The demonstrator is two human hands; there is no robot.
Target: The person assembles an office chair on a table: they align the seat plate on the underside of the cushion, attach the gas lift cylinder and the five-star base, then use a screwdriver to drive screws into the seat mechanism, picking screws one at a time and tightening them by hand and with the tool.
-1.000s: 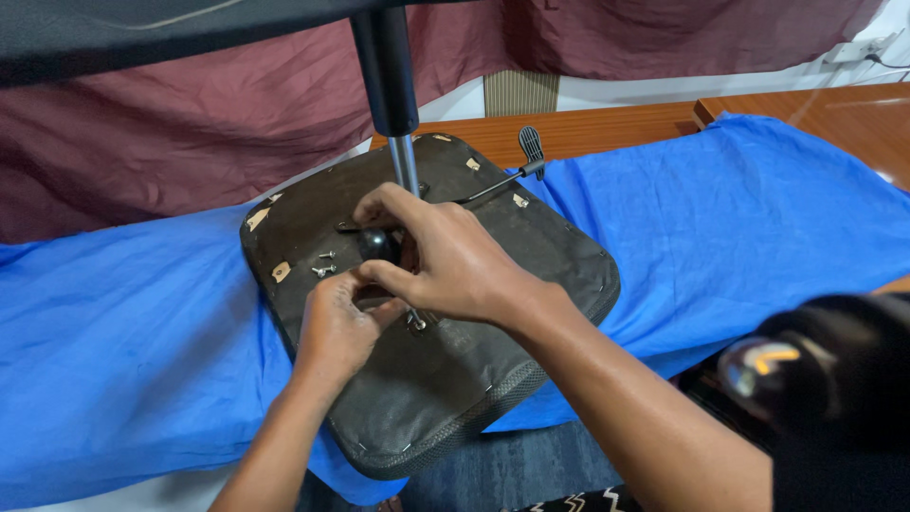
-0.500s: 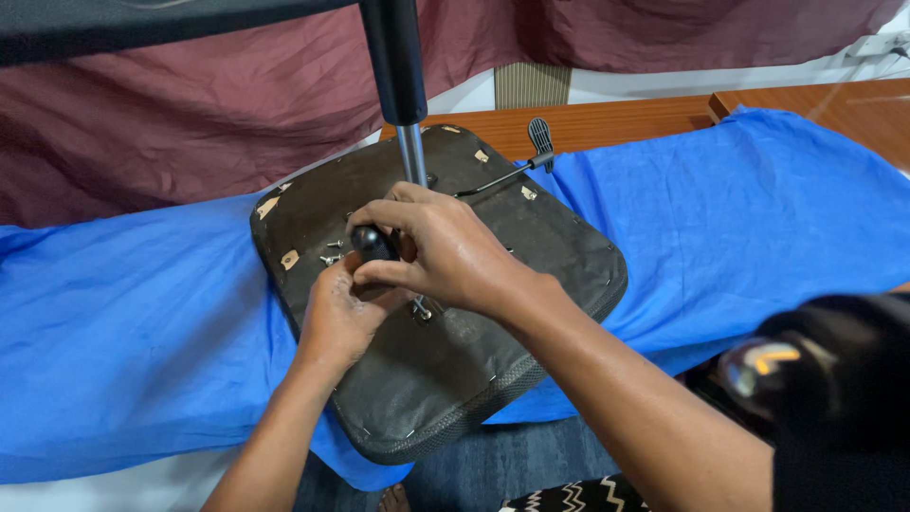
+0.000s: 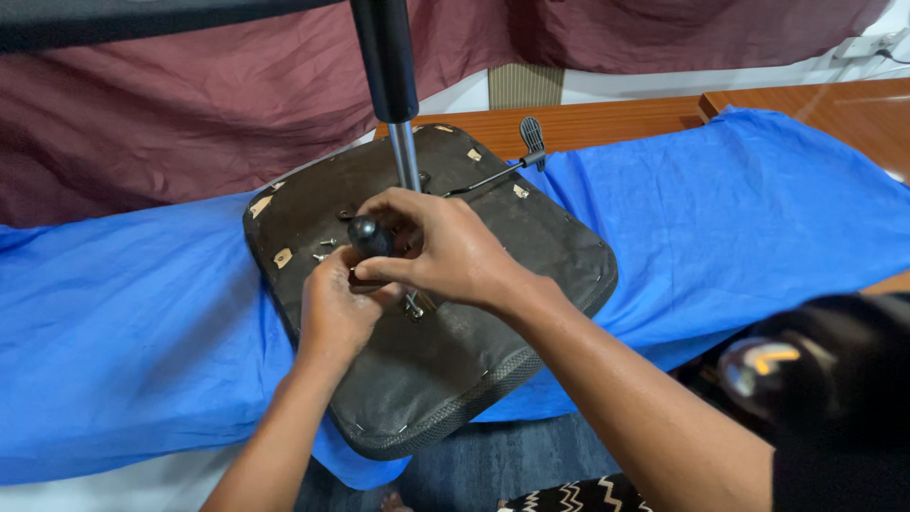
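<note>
Both hands grip black knob on upturned chair seat.

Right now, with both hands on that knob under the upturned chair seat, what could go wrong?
1. Loose screws lie on the seat underside beside the left hand; a nudge could roll them off.
2. The seat's near corner overhangs the blue cloth, so pressing there might tip it.
3. The right hand covers the black knob, hiding the fingers' grip; a slip seems possible.

The upturned chair seat lay on the cloth over the table, its post standing near the far edge, lever toward the far right corner.
</note>
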